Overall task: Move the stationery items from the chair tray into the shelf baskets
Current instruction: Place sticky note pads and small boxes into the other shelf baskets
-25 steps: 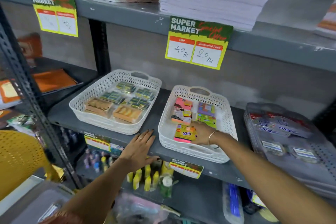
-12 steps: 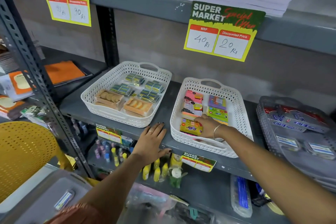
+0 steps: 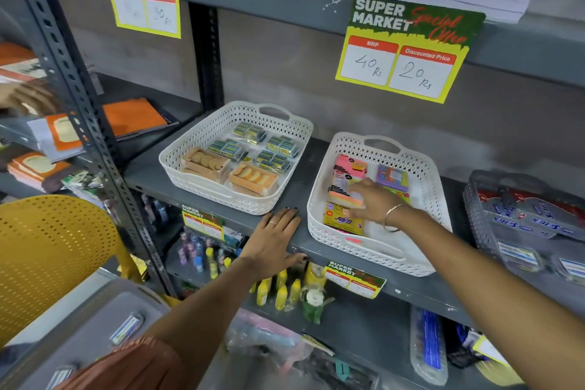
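Note:
Two white lattice baskets stand on the grey shelf. The left basket point(image 3: 202, 188) holds small green-yellow packs and two orange boxes. The right basket point(image 3: 376, 252) holds sticky-note pads: a pink pad point(image 3: 346, 172), a purple pad point(image 3: 392, 177) and a yellow pack point(image 3: 342, 218). My right hand point(image 3: 376, 203) reaches into the right basket, fingers spread and resting on the pink-orange pad, gripping nothing. My left hand point(image 3: 275, 241) lies flat on the shelf's front edge between the baskets. At bottom left a grey chair tray point(image 3: 95, 317) holds small packs point(image 3: 125, 329).
A yellow perforated chair point(image 3: 47, 250) is at the left. A grey basket point(image 3: 474, 209) with blue-labelled packs sits at the right. Paper stacks fill the shelf above, small bottles point(image 3: 278, 291) the shelf below. Another person's hand point(image 3: 28, 98) shows at far left.
My right hand has moved from the yellow pack near the basket's front up onto the pink-orange pad. My view has shifted closer and lower. My left hand stays on the shelf edge.

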`<move>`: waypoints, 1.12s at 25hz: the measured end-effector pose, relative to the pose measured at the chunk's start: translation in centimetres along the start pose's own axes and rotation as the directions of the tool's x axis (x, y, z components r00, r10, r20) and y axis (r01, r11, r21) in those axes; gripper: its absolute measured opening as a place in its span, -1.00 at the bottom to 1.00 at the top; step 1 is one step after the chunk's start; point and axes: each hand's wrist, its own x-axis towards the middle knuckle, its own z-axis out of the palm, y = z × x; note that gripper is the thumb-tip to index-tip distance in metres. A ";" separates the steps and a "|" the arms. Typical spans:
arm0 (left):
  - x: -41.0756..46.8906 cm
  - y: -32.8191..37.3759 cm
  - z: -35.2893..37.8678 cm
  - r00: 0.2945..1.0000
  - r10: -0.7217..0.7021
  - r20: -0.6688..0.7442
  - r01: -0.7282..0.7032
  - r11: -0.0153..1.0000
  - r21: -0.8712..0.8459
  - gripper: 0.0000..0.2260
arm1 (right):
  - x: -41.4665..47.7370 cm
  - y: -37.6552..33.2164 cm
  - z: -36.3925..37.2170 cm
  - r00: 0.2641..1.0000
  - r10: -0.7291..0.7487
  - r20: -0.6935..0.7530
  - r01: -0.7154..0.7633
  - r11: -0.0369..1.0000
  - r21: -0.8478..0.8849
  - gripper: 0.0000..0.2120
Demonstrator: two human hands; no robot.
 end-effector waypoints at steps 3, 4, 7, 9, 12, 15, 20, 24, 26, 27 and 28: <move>-2.7 -0.7 -0.6 0.998 -0.018 -0.059 0.020 0.999 0.030 -0.29 | 0.4 -4.2 -3.7 0.926 -0.117 -0.358 0.162 0.982 0.099 -0.66; -4.4 -1.2 -0.5 0.998 -0.051 -0.049 0.052 0.998 0.028 -0.30 | 0.7 -6.4 -4.6 0.877 -0.170 -0.450 0.252 0.959 0.128 -0.71; -10.8 -3.5 0.2 0.978 -0.205 0.029 0.205 0.979 0.004 -0.31 | 1.4 -14.4 -5.6 0.737 -0.352 -0.577 0.498 0.860 0.111 -0.81; -15.7 -6.1 1.0 0.934 -0.351 0.069 0.352 0.936 -0.008 -0.28 | 1.7 -20.2 -4.5 0.652 -0.471 -0.594 0.622 0.781 0.063 -0.82; -23.1 -10.1 2.1 0.835 -0.531 0.144 0.539 0.842 -0.020 -0.29 | 3.2 -28.7 -0.4 0.591 -0.628 -0.507 0.737 0.675 0.022 -0.74; -29.9 -12.6 5.2 0.758 -0.610 0.232 0.631 0.776 -0.022 -0.29 | 5.6 -35.2 6.7 0.621 -0.706 -0.341 0.768 0.635 0.083 -0.77; -37.9 -14.0 12.8 0.658 -0.680 0.324 0.720 0.694 -0.008 -0.29 | 9.5 -40.7 20.8 0.679 -0.732 0.062 0.726 0.681 0.094 -0.67; -40.9 -13.6 18.6 0.596 -0.695 0.403 0.762 0.647 -0.010 -0.28 | 12.4 -42.5 31.6 0.650 -0.683 0.333 0.726 0.687 -0.009 -0.52; -41.8 -13.0 20.8 0.572 -0.703 0.423 0.778 0.629 -0.007 -0.28 | 13.8 -42.8 36.2 0.629 -0.653 0.421 0.729 0.684 -0.028 -0.44; -42.4 -12.7 21.8 0.561 -0.713 0.420 0.786 0.618 -0.001 -0.28 | 14.5 -42.9 38.4 0.612 -0.652 0.447 0.737 0.675 -0.025 -0.41; -42.9 -12.4 22.8 0.548 -0.724 0.418 0.797 0.605 0.002 -0.28 | 15.2 -43.1 40.4 0.595 -0.657 0.463 0.750 0.661 -0.026 -0.39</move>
